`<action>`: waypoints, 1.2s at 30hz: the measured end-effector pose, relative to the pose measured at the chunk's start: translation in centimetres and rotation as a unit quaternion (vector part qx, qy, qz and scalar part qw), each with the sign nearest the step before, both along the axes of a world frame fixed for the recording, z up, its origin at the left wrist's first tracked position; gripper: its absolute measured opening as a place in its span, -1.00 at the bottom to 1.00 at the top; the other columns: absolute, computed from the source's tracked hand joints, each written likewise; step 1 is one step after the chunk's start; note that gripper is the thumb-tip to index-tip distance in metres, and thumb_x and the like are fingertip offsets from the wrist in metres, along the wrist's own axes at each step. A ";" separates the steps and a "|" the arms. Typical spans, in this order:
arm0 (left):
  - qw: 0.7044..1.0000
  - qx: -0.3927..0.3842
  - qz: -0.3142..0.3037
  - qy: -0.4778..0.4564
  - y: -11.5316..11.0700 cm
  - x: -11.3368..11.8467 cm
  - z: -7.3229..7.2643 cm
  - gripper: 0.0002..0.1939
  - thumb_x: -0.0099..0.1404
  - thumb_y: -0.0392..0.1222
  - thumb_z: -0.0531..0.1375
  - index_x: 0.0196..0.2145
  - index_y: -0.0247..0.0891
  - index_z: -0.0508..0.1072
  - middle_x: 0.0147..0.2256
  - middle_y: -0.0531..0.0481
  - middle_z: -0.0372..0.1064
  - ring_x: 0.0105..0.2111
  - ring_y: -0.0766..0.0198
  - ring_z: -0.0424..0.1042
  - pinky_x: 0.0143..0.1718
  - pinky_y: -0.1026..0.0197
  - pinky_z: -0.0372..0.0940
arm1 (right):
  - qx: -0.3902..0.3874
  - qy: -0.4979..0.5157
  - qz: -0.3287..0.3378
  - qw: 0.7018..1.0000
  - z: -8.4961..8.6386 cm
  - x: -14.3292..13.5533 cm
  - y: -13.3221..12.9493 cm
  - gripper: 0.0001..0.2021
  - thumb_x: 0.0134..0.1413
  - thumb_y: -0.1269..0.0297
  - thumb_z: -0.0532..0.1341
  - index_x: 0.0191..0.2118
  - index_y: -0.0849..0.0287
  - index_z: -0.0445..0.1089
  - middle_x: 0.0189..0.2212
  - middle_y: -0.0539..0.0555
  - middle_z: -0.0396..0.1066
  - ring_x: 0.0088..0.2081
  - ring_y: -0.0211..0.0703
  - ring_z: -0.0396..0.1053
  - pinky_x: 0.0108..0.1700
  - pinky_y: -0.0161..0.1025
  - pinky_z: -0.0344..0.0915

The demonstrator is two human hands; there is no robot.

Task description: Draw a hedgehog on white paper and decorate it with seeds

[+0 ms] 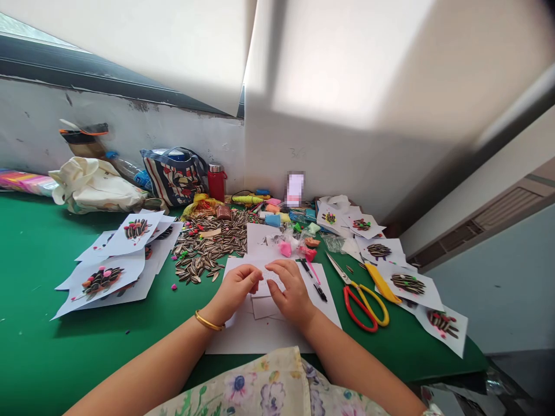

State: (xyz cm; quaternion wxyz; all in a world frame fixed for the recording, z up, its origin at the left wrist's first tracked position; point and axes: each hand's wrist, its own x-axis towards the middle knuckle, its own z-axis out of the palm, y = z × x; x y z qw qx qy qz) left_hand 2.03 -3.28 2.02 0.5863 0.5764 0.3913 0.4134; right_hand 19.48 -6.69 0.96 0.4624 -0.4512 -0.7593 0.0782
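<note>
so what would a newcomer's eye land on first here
Likely the big heap of striped seeds on the green table, beyond the left hand and right hand. Next, perhaps the scissors with red and yellow handles, right of the white paper. Then the seed-decorated sheets, overlapping at both sides.

White paper sheets [236, 341] lie flat and overlapping on the green tabletop [34, 248].
</note>
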 end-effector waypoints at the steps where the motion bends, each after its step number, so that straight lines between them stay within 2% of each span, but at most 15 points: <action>1: 1.000 -0.002 -0.001 -0.010 0.0 0.0 0.0 -0.68 0.16 0.07 0.30 -0.37 -0.28 0.52 -0.50 0.03 0.38 -0.47 0.30 0.31 -0.37 0.24 0.24 | -0.001 0.000 0.000 1.000 0.0 0.0 0.0 -0.71 0.23 0.31 0.11 0.04 0.07 0.35 -0.06 0.14 0.37 0.00 -0.01 0.30 0.07 0.02 0.27; 4: 0.999 -0.025 -0.001 -0.041 0.0 0.1 -0.1 -0.63 0.12 0.02 0.34 -0.19 -0.26 0.53 -0.35 -0.03 0.44 -0.34 0.25 0.37 -0.25 0.19 0.28 | -0.003 -0.001 0.001 1.000 0.1 0.0 0.0 -0.71 0.22 0.33 0.11 0.04 0.07 0.35 -0.06 0.13 0.37 0.00 -0.02 0.29 0.08 0.01 0.26; 8: 0.996 -0.060 -0.014 -0.065 0.1 0.2 -0.3 -0.62 0.24 0.12 0.22 -0.32 -0.31 0.52 -0.48 0.00 0.37 -0.44 0.29 0.33 -0.34 0.22 0.26 | -0.002 0.001 -0.002 1.000 0.1 0.0 0.0 -0.71 0.22 0.33 0.12 0.04 0.08 0.35 -0.06 0.14 0.36 0.01 -0.02 0.29 0.08 0.00 0.26; 13: 0.993 -0.076 -0.032 -0.081 0.1 0.1 -0.3 -0.69 0.18 0.04 0.30 -0.35 -0.30 0.50 -0.48 0.04 0.36 -0.45 0.34 0.28 -0.35 0.27 0.21 | 0.001 0.010 0.005 1.000 0.0 0.0 0.0 -0.72 0.21 0.33 0.14 0.03 0.08 0.36 -0.06 0.14 0.37 0.00 -0.02 0.29 0.07 0.00 0.26; 18: 0.993 -0.094 -0.033 -0.058 0.1 0.0 -0.3 -0.66 0.16 0.06 0.30 -0.39 -0.32 0.50 -0.49 0.03 0.37 -0.45 0.34 0.29 -0.35 0.26 0.21 | 0.004 0.020 0.015 1.000 -0.1 0.1 0.0 -0.72 0.21 0.31 0.17 0.03 0.08 0.36 -0.07 0.13 0.37 0.00 -0.03 0.29 0.07 0.00 0.26; 24: 0.996 -0.069 -0.049 0.001 -0.1 0.2 0.0 -0.65 0.12 0.07 0.32 -0.44 -0.33 0.52 -0.52 0.03 0.37 -0.47 0.33 0.29 -0.37 0.26 0.21 | -0.007 0.034 0.039 0.999 0.0 0.1 -0.1 -0.79 0.25 0.27 0.17 -0.04 0.07 0.42 -0.10 0.13 0.38 -0.02 -0.04 0.31 0.06 -0.02 0.28; 29: 0.997 -0.041 -0.070 0.001 0.0 0.1 0.0 -0.65 0.16 0.09 0.28 -0.36 -0.32 0.55 -0.48 0.01 0.41 -0.45 0.32 0.31 -0.36 0.26 0.24 | -0.007 0.063 0.034 0.997 0.0 0.0 0.0 -0.89 0.24 0.31 0.18 -0.15 0.08 0.44 -0.16 0.11 0.39 -0.07 -0.08 0.33 0.00 -0.06 0.30; 36: 0.999 -0.003 -0.041 0.035 0.1 0.2 -0.4 -0.65 0.14 0.10 0.29 -0.44 -0.29 0.50 -0.51 0.03 0.40 -0.47 0.30 0.33 -0.38 0.26 0.27 | -0.006 0.067 0.046 0.997 0.2 -0.2 0.1 -0.89 0.22 0.36 0.16 -0.17 0.09 0.42 -0.20 0.11 0.41 -0.10 -0.08 0.33 -0.02 -0.05 0.31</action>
